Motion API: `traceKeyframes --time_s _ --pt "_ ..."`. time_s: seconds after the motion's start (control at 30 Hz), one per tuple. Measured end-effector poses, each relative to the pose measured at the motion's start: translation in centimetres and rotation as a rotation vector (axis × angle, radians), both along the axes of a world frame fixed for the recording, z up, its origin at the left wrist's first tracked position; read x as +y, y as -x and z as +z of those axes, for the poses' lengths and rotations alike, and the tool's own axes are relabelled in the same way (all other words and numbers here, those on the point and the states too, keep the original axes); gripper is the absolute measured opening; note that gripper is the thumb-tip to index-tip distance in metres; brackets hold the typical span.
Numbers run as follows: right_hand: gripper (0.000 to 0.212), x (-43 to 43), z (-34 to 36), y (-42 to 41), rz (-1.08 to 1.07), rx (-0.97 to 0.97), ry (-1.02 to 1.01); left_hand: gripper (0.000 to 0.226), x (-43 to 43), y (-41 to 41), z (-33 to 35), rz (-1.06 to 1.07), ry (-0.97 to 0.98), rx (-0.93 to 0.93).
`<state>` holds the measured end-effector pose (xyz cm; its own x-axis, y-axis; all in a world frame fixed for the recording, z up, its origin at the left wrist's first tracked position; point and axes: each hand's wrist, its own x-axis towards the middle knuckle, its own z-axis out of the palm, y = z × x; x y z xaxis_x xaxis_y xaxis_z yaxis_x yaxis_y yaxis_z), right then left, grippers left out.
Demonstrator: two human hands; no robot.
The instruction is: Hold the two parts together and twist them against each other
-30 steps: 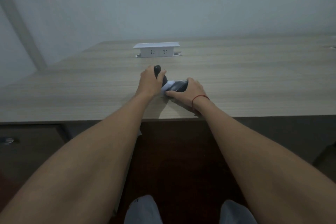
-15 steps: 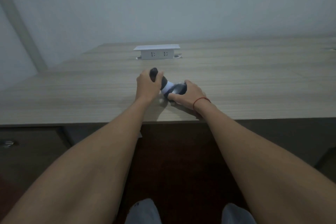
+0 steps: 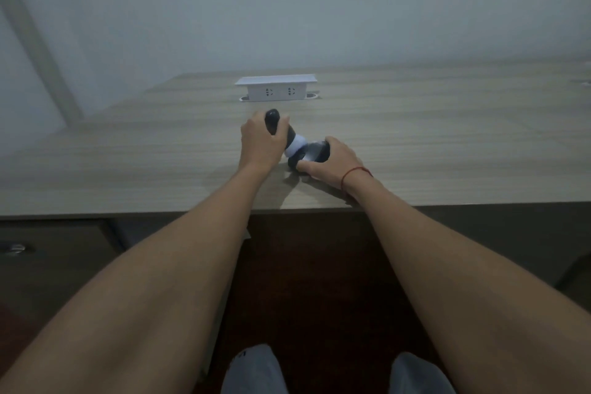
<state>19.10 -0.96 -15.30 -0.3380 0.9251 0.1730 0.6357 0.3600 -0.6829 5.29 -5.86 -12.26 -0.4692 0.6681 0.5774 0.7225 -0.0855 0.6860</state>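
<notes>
Plainly, both hands are busy on one object just in front of the white socket box [image 3: 275, 88], towards the near edge of the wooden worktop [image 3: 447, 137]. The left hand [image 3: 260, 145] has its fingers [image 3: 283, 123] curled round a dark handle [image 3: 272, 120], whose rounded top sticks out above the fist, nearest the socket box. Below the fist the handle runs into a white collar [image 3: 295, 145], tilted down to the right, and this meets a dark base with a greyish face [image 3: 315, 152]. The right hand [image 3: 332, 161] grips that base, thumb along its near side and fingers wrapped over its far side; it rests on or just above the worktop, though I cannot tell which. A red string [image 3: 353, 173] circles the right wrist.

Exactly what the object is stays unclear in this dim light; it looks like two parts joined at the collar. The step in hand seems to be turning or working the handle against the base. To do that well, I would keep the right hand pressing the base steady so it cannot skid, and let the left hand do the moving, with force kept in line with the joint rather than levering sideways, which could jam or pop it.
</notes>
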Motion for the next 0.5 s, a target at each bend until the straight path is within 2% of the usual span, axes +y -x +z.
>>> traceKeyframes --time_s 0.07,0.17,0.23,0.33,0.5 --pt "0.082 -0.1 0.1 0.0 0.013 -0.006 -0.013 0.031 0.1 -0.1 -0.1 -0.006 0.041 0.028" --pt "0.100 -0.1 -0.1 0.1 -0.009 -0.024 -0.042 0.031 -0.1 0.3 -0.3 0.035 0.120 0.058" --pt "0.106 -0.1 -0.2 0.2 -0.039 -0.035 -0.045 0.029 -0.2 0.4 0.0 0.044 0.099 0.091" --pt "0.099 0.1 -0.4 0.4 -0.050 -0.051 -0.059 0.029 -0.2 -0.1 0.1 0.013 0.011 0.046" --pt "0.083 -0.2 0.0 0.1 -0.026 -0.032 -0.041 0.028 0.1 0.2 -1.2 0.028 0.101 0.084"
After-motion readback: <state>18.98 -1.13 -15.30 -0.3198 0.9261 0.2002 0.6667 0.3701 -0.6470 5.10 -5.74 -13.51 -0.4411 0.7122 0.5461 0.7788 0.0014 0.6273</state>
